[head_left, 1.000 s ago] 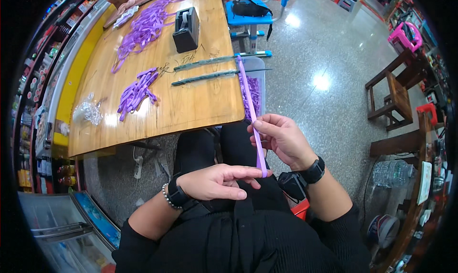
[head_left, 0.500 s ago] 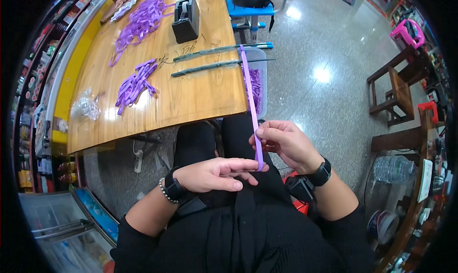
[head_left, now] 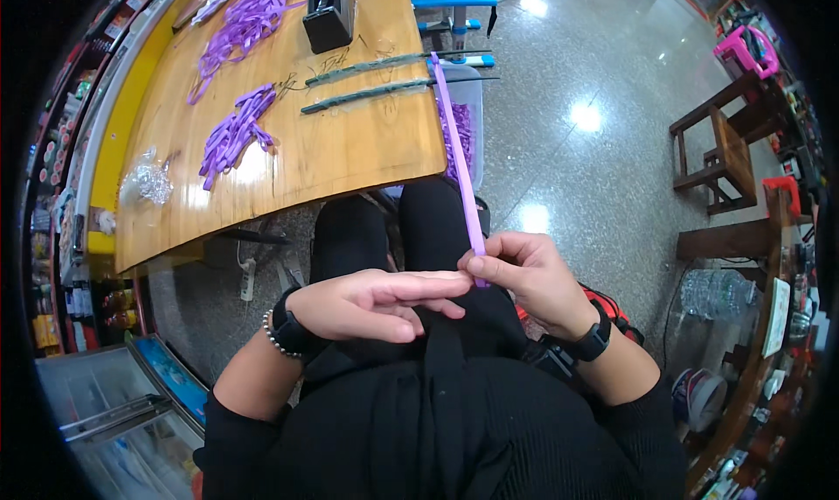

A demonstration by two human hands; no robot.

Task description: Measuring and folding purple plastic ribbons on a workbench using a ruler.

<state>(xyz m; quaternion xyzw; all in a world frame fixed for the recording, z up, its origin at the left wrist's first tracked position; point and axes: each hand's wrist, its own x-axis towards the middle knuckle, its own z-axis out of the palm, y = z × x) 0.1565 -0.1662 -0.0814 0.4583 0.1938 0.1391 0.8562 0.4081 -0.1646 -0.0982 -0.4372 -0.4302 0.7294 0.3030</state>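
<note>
A long purple ribbon [head_left: 460, 162] runs taut from a thin rod at the table's right edge down toward my lap. Its near end is pinched between thumb and fingers of my right hand [head_left: 516, 268]. My left hand [head_left: 376, 301] is held out flat, fingers stretched, its tips right beside the pinched ribbon; whether they touch it I cannot tell. Two dark green rods [head_left: 367, 96], partly wrapped in clear film, lie side by side and jut past the table edge. A bundle of short purple ribbon loops [head_left: 238, 133] lies left of them.
The wooden table [head_left: 341, 159] also carries a black tape dispenser [head_left: 329, 15], a larger heap of purple ribbon [head_left: 251, 24] and crumpled clear plastic [head_left: 150, 182]. A clear bin with purple pieces [head_left: 463, 133] stands beside its right edge. A wooden chair [head_left: 727, 155] stands at right.
My right hand has slid down the ribbon to its near end. My left fingers, earlier inside the ribbon's bend, have drawn slightly left. The table appears higher and further left in view.
</note>
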